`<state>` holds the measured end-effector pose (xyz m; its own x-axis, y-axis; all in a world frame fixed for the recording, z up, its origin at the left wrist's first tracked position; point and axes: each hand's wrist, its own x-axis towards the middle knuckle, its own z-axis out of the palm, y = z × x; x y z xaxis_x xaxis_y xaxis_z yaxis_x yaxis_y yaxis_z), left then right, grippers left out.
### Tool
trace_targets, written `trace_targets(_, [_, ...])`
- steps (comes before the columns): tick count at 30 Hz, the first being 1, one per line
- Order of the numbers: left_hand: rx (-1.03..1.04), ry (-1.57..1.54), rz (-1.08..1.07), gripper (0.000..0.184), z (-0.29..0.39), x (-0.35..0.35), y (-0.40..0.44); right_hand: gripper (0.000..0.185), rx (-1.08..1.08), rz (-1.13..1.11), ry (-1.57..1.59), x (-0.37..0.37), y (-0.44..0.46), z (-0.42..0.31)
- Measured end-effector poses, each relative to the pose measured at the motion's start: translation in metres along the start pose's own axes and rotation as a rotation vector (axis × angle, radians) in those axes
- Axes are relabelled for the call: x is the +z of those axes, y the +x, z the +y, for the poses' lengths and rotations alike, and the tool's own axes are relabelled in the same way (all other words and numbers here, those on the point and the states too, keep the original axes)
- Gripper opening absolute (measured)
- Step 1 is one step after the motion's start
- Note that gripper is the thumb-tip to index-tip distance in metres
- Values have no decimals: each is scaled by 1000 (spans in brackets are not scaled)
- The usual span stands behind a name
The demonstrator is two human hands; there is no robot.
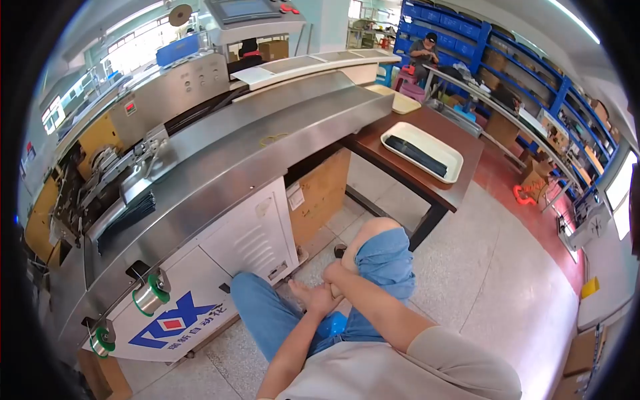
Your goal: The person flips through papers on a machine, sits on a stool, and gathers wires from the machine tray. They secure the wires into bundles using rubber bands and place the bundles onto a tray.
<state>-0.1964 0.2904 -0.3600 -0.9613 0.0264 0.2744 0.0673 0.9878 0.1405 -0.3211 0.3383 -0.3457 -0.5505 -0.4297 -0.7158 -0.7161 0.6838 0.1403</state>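
Note:
My left hand point(316, 298) is low in front of my body, between my knees, with its fingers partly spread and nothing visible in it. My right hand point(333, 272) lies just above it, against my bare lower leg, and its fingers are mostly hidden. Both forearms come together there, over blue denim shorts point(387, 263). A small bright blue item point(335, 324) shows in my lap, below the hands.
A steel machine point(220, 157) with a long ledge runs along the left, dark strips point(127, 217) on it and solder wire spools point(151, 295) below. Ahead, a brown table point(453, 143) bears a white tray point(455, 157) of dark strips. Another person point(425, 52) sits near blue shelves point(480, 47).

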Motion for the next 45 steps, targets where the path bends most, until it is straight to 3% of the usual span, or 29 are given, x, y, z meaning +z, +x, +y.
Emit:
trace_targets(3, [-79,-315,-383,62,12,-31,13,34,-32,-37,47,13,-2,9])
trace_targets(8, [-69,-137,-448,59,19,-37,16,33,-38,12,86,23,14,20])
trace_targets(12, [-59,-315,-393,64,-11,32,1,32,-179,110,26,31,15,3])
trace_targets(14, [-96,-200,-347,66,-25,47,-8,33,-210,162,12,43,59,-4])
trace_targets(16, [-66,-18,-310,70,-33,53,-13,34,-134,54,-18,56,100,-13])
trace_targets(20, [-32,86,-164,67,-31,20,-21,36,-175,161,-104,-59,-89,-37])
trace_targets(21, [-52,83,-170,67,-32,21,-26,36,-192,153,-115,-26,-24,-48])
trace_targets(23, [-58,-313,-88,60,-34,33,-34,36,-112,48,-159,20,48,-36])
trace_targets(24, [-57,-510,-44,56,-35,40,-40,35,-109,75,-78,31,53,-32])
trace_targets(25, [-63,-515,-52,56,-36,46,-48,35,-101,106,5,6,9,-29])
trace_targets(28, [-189,-338,-250,48,-39,61,-64,35,-128,-4,-110,31,43,-4])
trace_targets(32, [-121,-359,-373,29,-43,55,-65,36,-24,2,-29,38,19,32])
trace_targets(33, [-96,-392,-377,30,-46,69,-68,36,48,22,9,86,66,56])
trace_targets(34, [-90,-402,-532,35,-50,83,-69,35,411,62,221,117,124,61])
trace_targets(35, [-100,-393,-688,40,-55,97,-64,35,467,82,266,145,136,69])
trace_targets(37, [-42,-387,-800,52,-48,88,-61,44,660,496,281,182,147,66])
trace_targets(38, [-42,-384,-810,52,-46,89,-63,44,658,489,288,168,123,77])
trace_targets(40, [156,-302,-842,60,-42,96,-65,35,205,7,43,150,75,116])
trace_targets(42, [284,-379,-1046,69,-43,103,-61,41,201,130,210,222,159,123])
trace_targets(43, [276,-495,-1000,67,-34,60,-53,33,273,2,22,197,91,128])
trace_targets(45, [254,-338,-1070,65,-31,72,-54,33,144,72,-55,155,22,106])
